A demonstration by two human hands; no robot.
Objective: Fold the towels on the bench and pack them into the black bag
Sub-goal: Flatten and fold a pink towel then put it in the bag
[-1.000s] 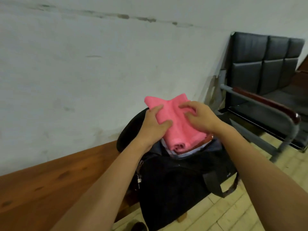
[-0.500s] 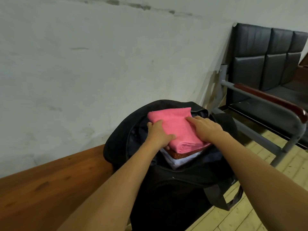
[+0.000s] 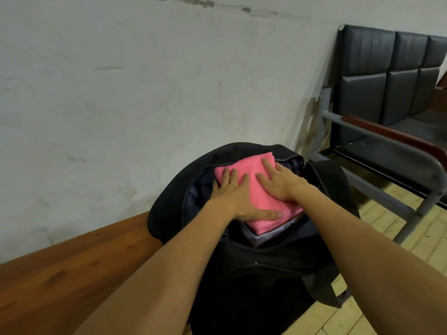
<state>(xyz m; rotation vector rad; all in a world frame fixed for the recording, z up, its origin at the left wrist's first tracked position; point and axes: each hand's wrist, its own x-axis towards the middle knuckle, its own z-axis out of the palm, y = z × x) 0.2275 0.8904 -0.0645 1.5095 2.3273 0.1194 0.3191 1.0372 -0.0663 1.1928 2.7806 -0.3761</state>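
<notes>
A pale, scuffed wall [image 3: 121,97] fills the upper left and centre of the frame. Below it, your wooden bench [image 3: 63,274] runs across the lower left, its brown top showing dark knots. At the upper right stands a row of black padded seats [image 3: 387,76] with a grey metal frame and a reddish armrest [image 3: 391,135], set over a yellowish tiled floor [image 3: 377,238] at the lower right.

Your black bag [image 3: 254,281] sits at the lower centre of the frame, at the end of the bench, with its mouth unzipped and its flap thrown back toward the wall. A strap [image 3: 338,293] hangs from its right side, low in the frame.

Your two bare forearms reach in from the bottom edge and meet over the bag's mouth. The folded pink towel [image 3: 251,187] lies in that opening, on top of a stack of other folded cloth whose pale edges [image 3: 263,235] show just under its near end.

Your left hand [image 3: 232,197] lies flat on the left part of the pink towel, fingers straight and slightly spread, thumb stretched along the near edge. Your right hand [image 3: 278,182] lies flat on the right part, fingers straight and close together, pointing toward the far end. Neither hand curls round the cloth; both press down on it.
</notes>
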